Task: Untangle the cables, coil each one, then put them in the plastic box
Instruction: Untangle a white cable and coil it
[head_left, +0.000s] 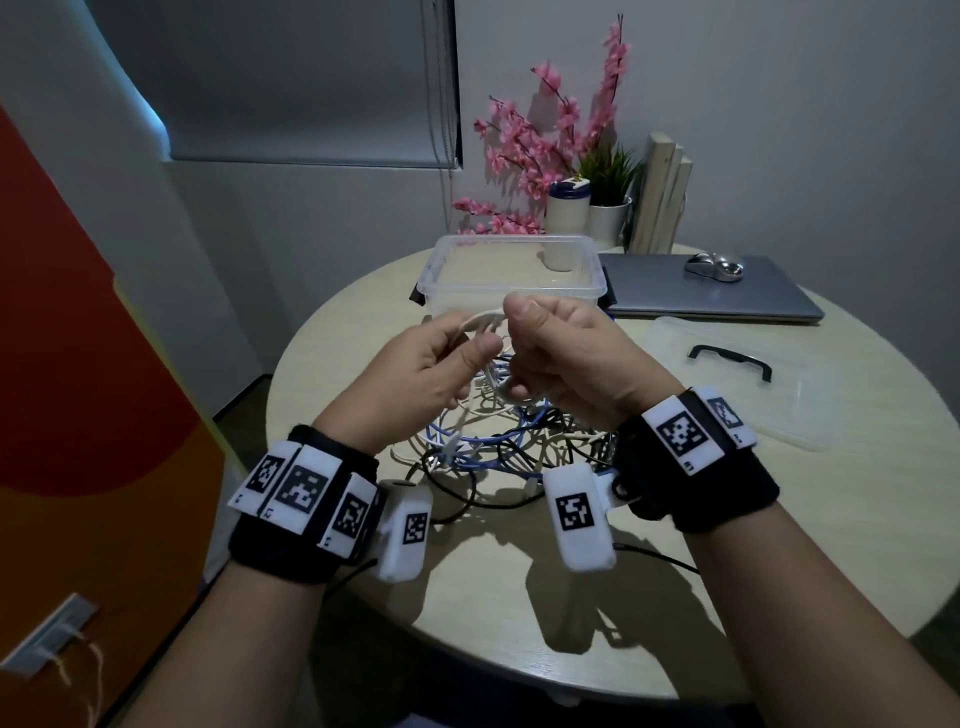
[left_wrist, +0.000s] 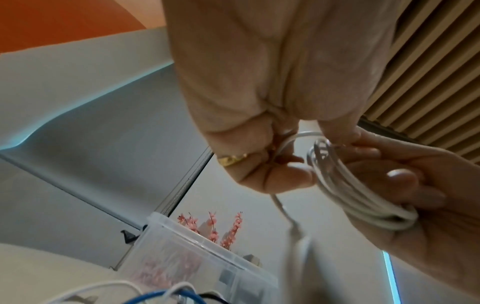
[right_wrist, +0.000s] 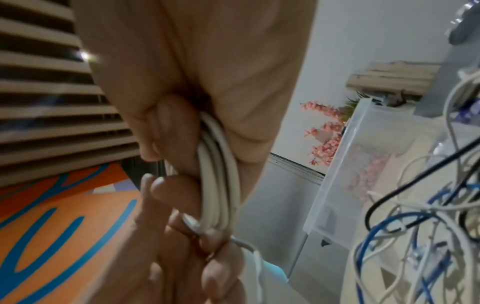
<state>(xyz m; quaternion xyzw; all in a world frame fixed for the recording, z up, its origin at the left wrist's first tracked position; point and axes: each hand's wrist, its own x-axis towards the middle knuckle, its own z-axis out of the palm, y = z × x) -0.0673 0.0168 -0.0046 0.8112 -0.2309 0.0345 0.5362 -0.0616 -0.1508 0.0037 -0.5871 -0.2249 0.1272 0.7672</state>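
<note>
Both hands are raised above the table's tangle of cables (head_left: 498, 441), which has white, blue and black strands. My right hand (head_left: 519, 332) grips a small coil of white cable (head_left: 511, 391), its fingers curled round the loops (right_wrist: 218, 164). My left hand (head_left: 470, 338) pinches a strand of the same white cable (left_wrist: 285, 142) right beside the coil (left_wrist: 358, 195). The cable's loose tail (left_wrist: 291, 222) hangs down below the left hand. The clear plastic box (head_left: 519, 240) stands open just beyond the hands, with no cables showing inside.
The box lid (head_left: 743, 379) with a black handle lies at the right. A closed laptop (head_left: 701, 291) with a mouse (head_left: 714, 266) sits behind it. Pink flowers (head_left: 545, 140), a cup and a plant pot stand at the table's back edge.
</note>
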